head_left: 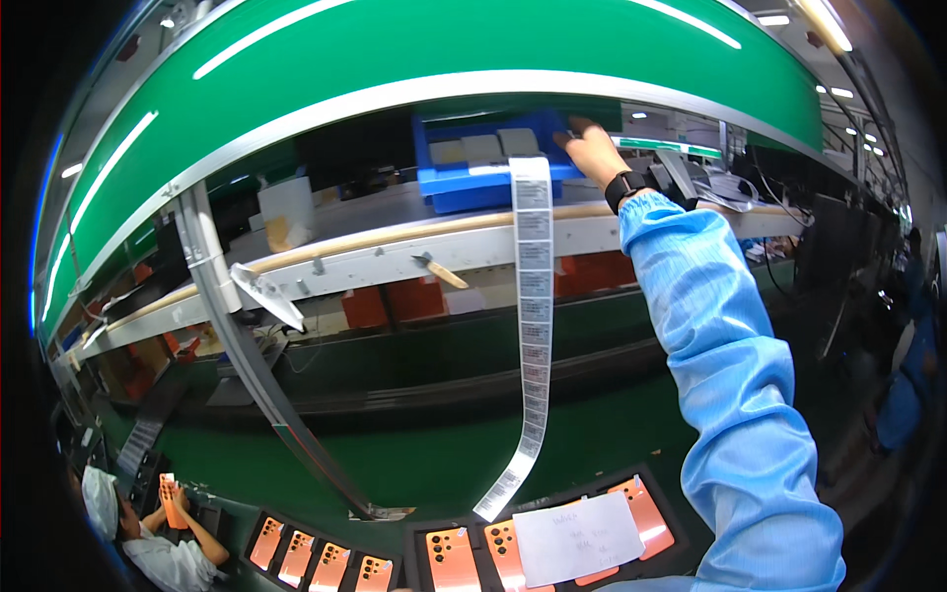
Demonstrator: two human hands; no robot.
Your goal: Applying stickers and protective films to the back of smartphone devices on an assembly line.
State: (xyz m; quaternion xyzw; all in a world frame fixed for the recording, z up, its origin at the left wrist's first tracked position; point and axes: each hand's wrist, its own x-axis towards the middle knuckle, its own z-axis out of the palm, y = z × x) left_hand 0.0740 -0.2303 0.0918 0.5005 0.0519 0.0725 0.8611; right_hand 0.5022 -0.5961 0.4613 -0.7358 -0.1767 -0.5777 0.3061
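My right hand (595, 156), in a blue sleeve with a dark watch at the wrist, reaches up to the right end of a blue plastic bin (464, 185) on the shelf. Its fingers curl at the bin's rim, their tips partly hidden. Pale grey blocks or stacks (482, 149) lie inside the bin. A long strip of printed labels (534, 286) hangs over the bin's front and curls toward the phones below. My left hand is out of view.
Orange phones (452, 560) lie in black trays along the bottom, partly under a white handwritten sheet (578, 538). A wooden-handled tool (441, 270) rests against the shelf's front rail. A metal post (247, 335) stands left. At lower left a co-worker (163, 553) holds an orange phone.
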